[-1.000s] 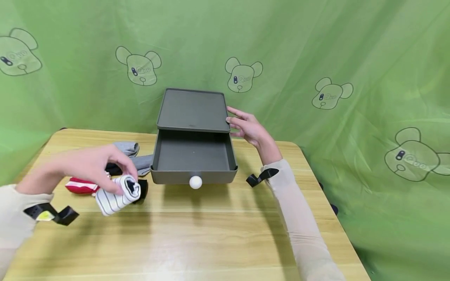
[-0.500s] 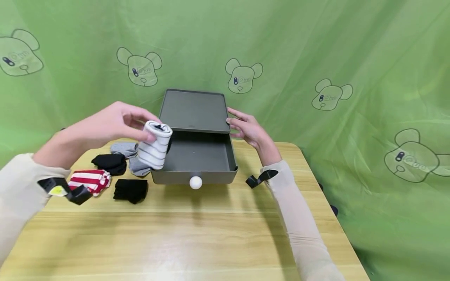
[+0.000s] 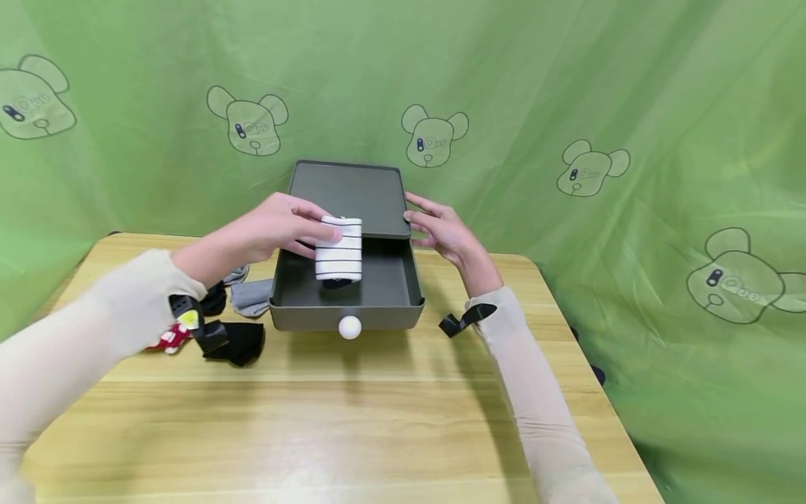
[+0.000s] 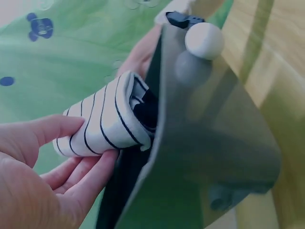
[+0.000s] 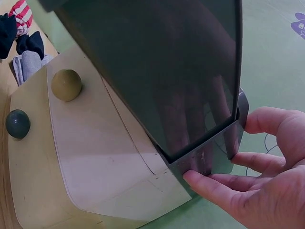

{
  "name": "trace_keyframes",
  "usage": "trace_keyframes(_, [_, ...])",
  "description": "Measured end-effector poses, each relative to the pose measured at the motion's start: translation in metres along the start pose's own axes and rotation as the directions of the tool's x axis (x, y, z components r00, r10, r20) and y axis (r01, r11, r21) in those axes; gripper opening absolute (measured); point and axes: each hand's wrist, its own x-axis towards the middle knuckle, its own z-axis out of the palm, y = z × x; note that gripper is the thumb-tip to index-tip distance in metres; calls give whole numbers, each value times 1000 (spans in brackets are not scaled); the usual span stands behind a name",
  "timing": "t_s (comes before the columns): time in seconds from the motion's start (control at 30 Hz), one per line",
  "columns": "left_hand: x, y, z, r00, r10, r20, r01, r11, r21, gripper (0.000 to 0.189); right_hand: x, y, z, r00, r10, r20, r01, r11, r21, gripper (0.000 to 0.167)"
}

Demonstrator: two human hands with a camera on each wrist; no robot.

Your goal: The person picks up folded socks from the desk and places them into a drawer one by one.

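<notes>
My left hand (image 3: pixel 280 227) pinches a rolled white sock with thin black stripes (image 3: pixel 338 250), thumb on one face and fingers behind. It hangs over the pulled-out drawer (image 3: pixel 384 276) of a dark grey box (image 3: pixel 355 196). In the left wrist view the striped sock (image 4: pixel 107 117) shows dark cloth inside its roll, beside the drawer front (image 4: pixel 209 133). My right hand (image 3: pixel 443 227) rests against the right side of the box top, and the right wrist view shows its fairly straight fingers (image 5: pixel 214 188) touching the casing edge.
Left of the box lie folded socks: grey (image 3: pixel 252 297), black (image 3: pixel 236 343) and red-and-white (image 3: pixel 171 339), partly behind my left forearm. A white round knob (image 3: pixel 350 327) sticks out from the drawer front. A green curtain (image 3: pixel 504 84) hangs behind the wooden table (image 3: pixel 352 434).
My left hand has carried the striped sock up and rightward from the left side of the table to over the drawer. The right hand and box have stayed put.
</notes>
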Motion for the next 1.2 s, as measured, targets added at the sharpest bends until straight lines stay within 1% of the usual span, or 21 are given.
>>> trace_keyframes(0.13, [13, -3, 16, 998, -60, 3, 60, 998, -26, 47, 0, 2, 0, 1000, 1, -4, -1, 1000, -1, 62])
trace_keyframes(0.27, [21, -1, 31, 995, -101, 16, 101, 995, -22, 51, -1, 3, 0, 1000, -3, -7, 3, 1000, 6, 62])
trace_keyframes(0.4, [23, 3, 44, 993, -120, 19, 120, 993, 3, 52, -1, 2, 1, 1000, -11, -5, 11, 1000, 3, 62])
trace_keyframes(0.57, [23, 9, 56, 991, -135, 26, 134, 990, 40, 47, -1, 0, 1, 1000, -21, 0, 21, 1000, 3, 62])
trace_keyframes(0.77, [25, 13, 67, 986, -164, 42, 162, 986, 48, 46, 0, -1, 1, 1000, -20, -2, 20, 1000, 6, 62])
trace_keyframes(0.9, [27, 15, 72, 981, -186, 61, 182, 982, 53, 44, 0, -2, 2, 1000, -19, -6, 19, 1000, 7, 61])
trace_keyframes(1.1, [35, 14, 73, 969, -231, 86, 228, 972, 53, 43, 1, 0, 1, 1000, -19, -15, 19, 1000, 7, 61])
trace_keyframes(1.2, [38, 13, 72, 965, -243, 101, 239, 970, 50, 43, 1, 0, 1, 1000, -18, -16, 18, 1000, 5, 61])
